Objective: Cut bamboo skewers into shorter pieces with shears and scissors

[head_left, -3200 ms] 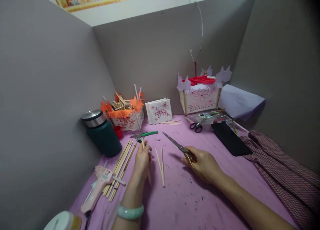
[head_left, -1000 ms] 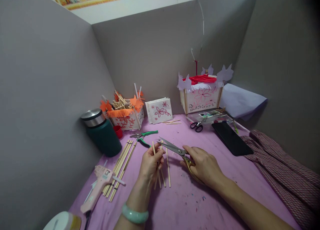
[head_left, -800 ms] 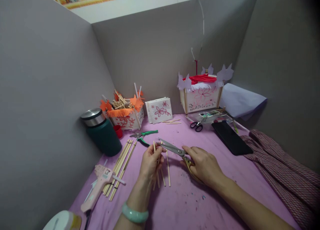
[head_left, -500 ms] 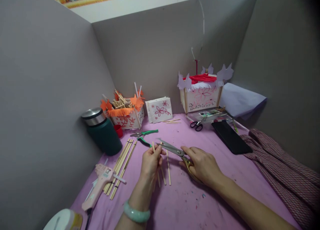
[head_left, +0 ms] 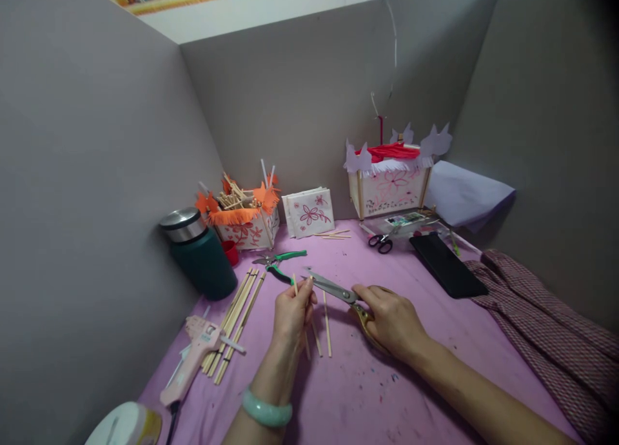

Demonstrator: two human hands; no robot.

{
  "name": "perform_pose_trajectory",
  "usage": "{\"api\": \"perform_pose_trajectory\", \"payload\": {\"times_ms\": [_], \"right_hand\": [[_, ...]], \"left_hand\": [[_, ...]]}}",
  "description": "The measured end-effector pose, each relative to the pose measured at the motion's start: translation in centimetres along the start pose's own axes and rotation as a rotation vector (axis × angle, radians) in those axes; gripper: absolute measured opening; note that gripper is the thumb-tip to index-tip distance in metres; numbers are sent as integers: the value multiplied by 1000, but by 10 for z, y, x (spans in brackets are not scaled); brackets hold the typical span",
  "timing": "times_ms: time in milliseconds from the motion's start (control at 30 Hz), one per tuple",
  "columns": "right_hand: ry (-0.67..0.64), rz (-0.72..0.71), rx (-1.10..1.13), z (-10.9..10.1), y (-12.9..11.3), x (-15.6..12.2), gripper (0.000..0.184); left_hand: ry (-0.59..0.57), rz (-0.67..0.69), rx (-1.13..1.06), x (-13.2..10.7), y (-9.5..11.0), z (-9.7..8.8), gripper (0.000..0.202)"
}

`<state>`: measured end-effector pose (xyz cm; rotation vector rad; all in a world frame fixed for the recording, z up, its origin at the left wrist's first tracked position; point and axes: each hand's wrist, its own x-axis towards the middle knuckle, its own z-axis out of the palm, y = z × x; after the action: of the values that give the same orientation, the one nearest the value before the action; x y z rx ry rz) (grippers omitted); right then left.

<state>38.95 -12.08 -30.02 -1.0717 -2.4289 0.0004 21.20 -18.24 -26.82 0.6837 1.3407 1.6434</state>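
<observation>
My left hand [head_left: 291, 314] is closed round thin wooden sticks [head_left: 295, 286], held upright over the purple table [head_left: 362, 387]. My right hand [head_left: 391, 319] grips gold-handled scissors [head_left: 333, 289], whose blades point left and reach the top of the held sticks. Two more short sticks [head_left: 327, 324] lie on the table between my hands. A pale green bangle [head_left: 266, 409] sits on my left wrist.
Long sticks [head_left: 235, 316], a pink glue gun [head_left: 193, 353] and green-handled pliers [head_left: 278, 262] lie left. A dark green flask [head_left: 199, 253] and an orange-fringed box of sticks [head_left: 242, 219] stand behind. A decorated paper box [head_left: 389, 180], black scissors [head_left: 380, 241], a black phone [head_left: 445, 265] and checked cloth [head_left: 546, 342] are right.
My left hand picked sticks up off the table and raised them. My right hand swung the scissors left until the blades met the sticks' upper ends; little has moved in the last second.
</observation>
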Motion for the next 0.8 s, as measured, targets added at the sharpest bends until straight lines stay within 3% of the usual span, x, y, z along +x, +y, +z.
{"api": "perform_pose_trajectory", "payload": {"times_ms": [367, 700, 800], "right_hand": [[7, -14, -66, 1, -2, -2, 28], [-70, 5, -106, -3, -6, -3, 23], [-73, 23, -84, -2, -7, -4, 23]], "left_hand": [[69, -44, 16, 0, -1, -2, 39], [108, -100, 29, 7, -9, -4, 39], [64, -101, 1, 9, -10, -5, 40]]}}
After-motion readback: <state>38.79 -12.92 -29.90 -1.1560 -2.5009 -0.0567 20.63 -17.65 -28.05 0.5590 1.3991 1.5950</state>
